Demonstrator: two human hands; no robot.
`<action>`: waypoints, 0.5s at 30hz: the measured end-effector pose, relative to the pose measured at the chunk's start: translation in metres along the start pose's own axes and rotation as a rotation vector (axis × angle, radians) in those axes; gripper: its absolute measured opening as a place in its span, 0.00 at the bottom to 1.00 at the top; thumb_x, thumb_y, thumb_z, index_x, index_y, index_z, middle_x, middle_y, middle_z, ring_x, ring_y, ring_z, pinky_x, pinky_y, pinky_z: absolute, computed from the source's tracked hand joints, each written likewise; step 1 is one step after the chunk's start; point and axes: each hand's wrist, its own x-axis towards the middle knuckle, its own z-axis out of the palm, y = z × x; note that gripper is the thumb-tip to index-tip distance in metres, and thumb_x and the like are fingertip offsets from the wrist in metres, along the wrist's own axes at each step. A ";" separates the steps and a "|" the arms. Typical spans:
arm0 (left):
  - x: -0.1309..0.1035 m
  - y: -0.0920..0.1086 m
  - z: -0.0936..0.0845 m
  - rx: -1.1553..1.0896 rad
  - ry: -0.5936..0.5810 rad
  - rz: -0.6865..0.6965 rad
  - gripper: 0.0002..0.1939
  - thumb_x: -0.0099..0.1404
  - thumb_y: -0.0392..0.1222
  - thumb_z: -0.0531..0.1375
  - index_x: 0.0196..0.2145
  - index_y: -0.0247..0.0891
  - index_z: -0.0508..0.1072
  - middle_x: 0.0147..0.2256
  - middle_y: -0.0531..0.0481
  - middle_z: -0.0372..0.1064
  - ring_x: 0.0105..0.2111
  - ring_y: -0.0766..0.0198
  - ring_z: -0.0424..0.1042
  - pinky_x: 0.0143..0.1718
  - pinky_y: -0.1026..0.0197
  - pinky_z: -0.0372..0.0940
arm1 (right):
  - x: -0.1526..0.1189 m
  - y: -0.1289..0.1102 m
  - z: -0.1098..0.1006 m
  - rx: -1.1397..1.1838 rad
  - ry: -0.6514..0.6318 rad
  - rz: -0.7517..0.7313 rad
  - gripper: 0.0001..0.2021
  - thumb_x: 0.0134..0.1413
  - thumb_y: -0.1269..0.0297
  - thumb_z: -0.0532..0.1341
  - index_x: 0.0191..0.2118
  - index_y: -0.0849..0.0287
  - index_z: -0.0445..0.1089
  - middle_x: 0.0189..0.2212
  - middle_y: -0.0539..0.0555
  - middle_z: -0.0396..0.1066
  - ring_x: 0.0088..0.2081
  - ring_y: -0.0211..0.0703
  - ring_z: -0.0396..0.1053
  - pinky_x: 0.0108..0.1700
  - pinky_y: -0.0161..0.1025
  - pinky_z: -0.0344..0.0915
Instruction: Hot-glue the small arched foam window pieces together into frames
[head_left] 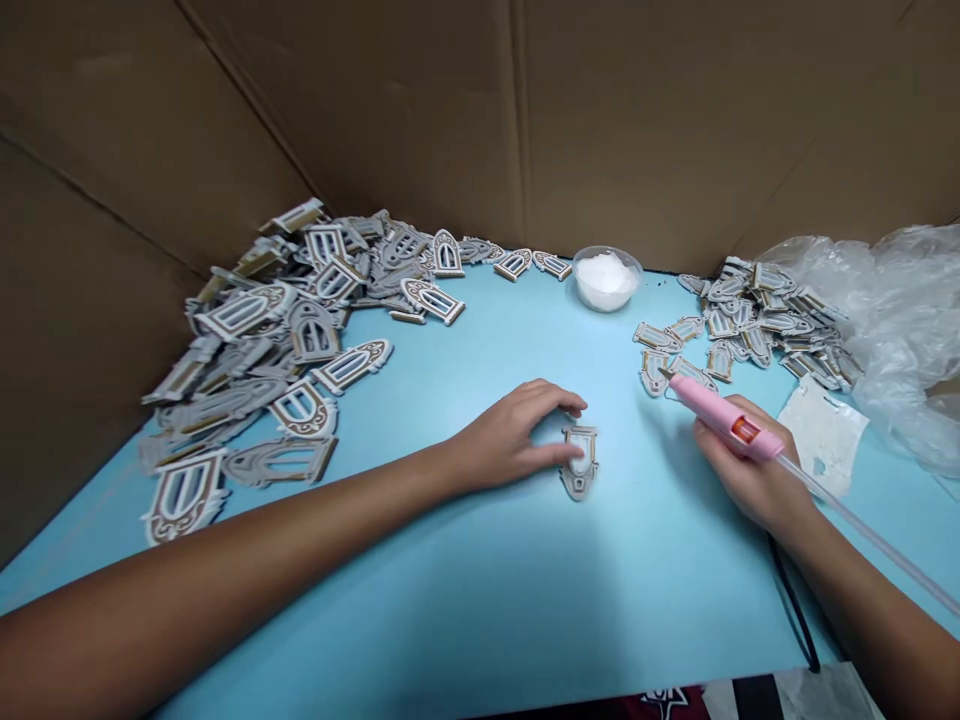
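At left, your big frames (313,335) heap against the cardboard (360,110), probably to spare elbow room. Your left hand (514,435), half open, lays its thumb over 1 small frame (579,482) flat on the surface (465,590), likely steadying it. Your right hand (763,475) wraps the glue gun (716,410), nozzle angled away from you.

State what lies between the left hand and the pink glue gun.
Head view shows one small arched window frame at the left hand, then blue tabletop.
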 end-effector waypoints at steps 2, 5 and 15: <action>0.005 -0.002 -0.003 -0.054 0.114 -0.146 0.17 0.68 0.57 0.61 0.37 0.40 0.78 0.38 0.45 0.79 0.40 0.56 0.76 0.47 0.54 0.70 | 0.004 0.000 -0.001 0.041 0.026 0.103 0.05 0.57 0.63 0.61 0.31 0.55 0.68 0.26 0.49 0.68 0.26 0.40 0.65 0.31 0.38 0.62; 0.012 -0.010 -0.013 -0.062 0.240 -0.270 0.17 0.66 0.56 0.60 0.33 0.39 0.77 0.33 0.47 0.79 0.34 0.58 0.75 0.39 0.57 0.69 | 0.007 -0.002 0.004 0.067 0.005 0.164 0.07 0.55 0.58 0.61 0.32 0.55 0.69 0.26 0.49 0.67 0.27 0.42 0.65 0.32 0.40 0.62; 0.003 -0.007 -0.023 0.040 0.243 -0.253 0.24 0.72 0.58 0.47 0.29 0.40 0.69 0.17 0.55 0.60 0.19 0.63 0.61 0.26 0.61 0.57 | -0.019 0.022 -0.060 -0.164 0.286 0.536 0.14 0.50 0.50 0.61 0.30 0.57 0.68 0.19 0.48 0.62 0.24 0.41 0.62 0.27 0.39 0.60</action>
